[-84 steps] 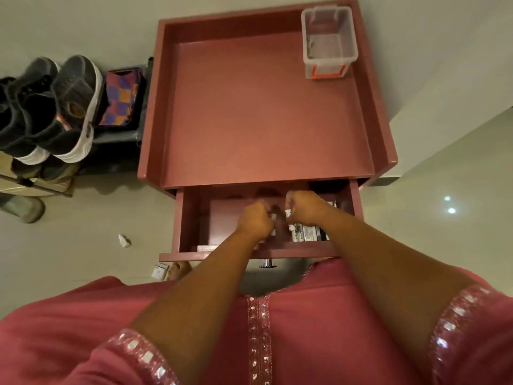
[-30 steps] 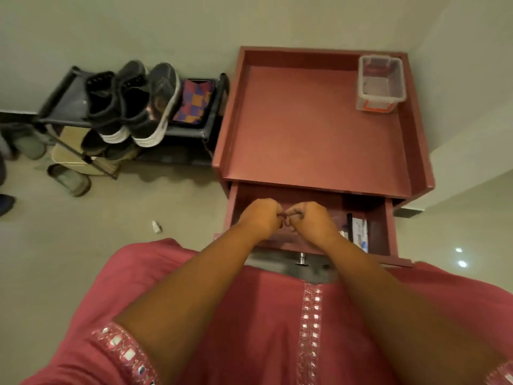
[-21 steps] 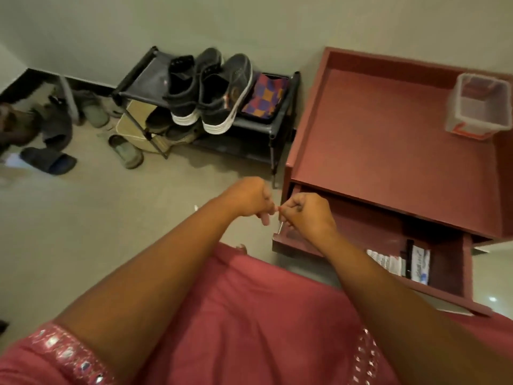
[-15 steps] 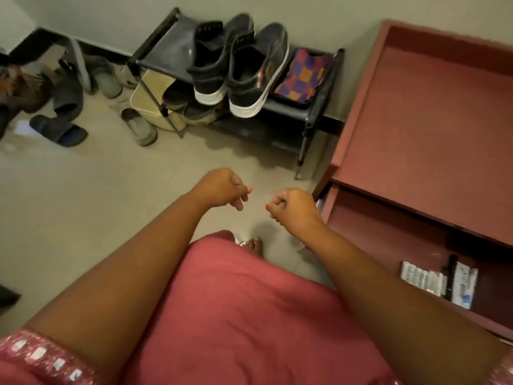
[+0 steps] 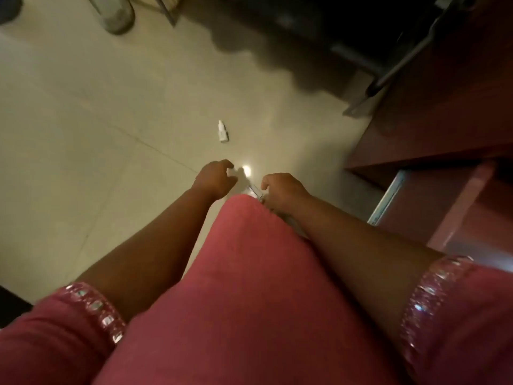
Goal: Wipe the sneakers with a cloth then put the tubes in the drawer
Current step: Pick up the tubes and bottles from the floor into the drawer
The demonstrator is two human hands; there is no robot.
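A small white tube (image 5: 223, 132) lies on the beige floor, a short way beyond my hands. My left hand (image 5: 215, 177) hovers low over the floor with its fingers loosely curled and holds nothing. My right hand (image 5: 280, 190) is lowered beside it, its curled fingers right at a small pale flat item (image 5: 254, 191) that my pink dress partly covers. Whether they grip the item is hidden. The red drawer (image 5: 458, 207) stands pulled out at the right with its metal rail (image 5: 385, 201) showing. The sneakers are out of view.
The red cabinet's side (image 5: 433, 115) rises at the right. The black shoe rack's leg (image 5: 388, 70) and dark underside fill the top right. A grey slipper (image 5: 116, 12) lies at the top left. My pink dress (image 5: 249, 287) fills the lower view.
My view has swung from the drawer down to the floor at its left. Both hands left the drawer, parted and dropped toward the floor near the white tube.
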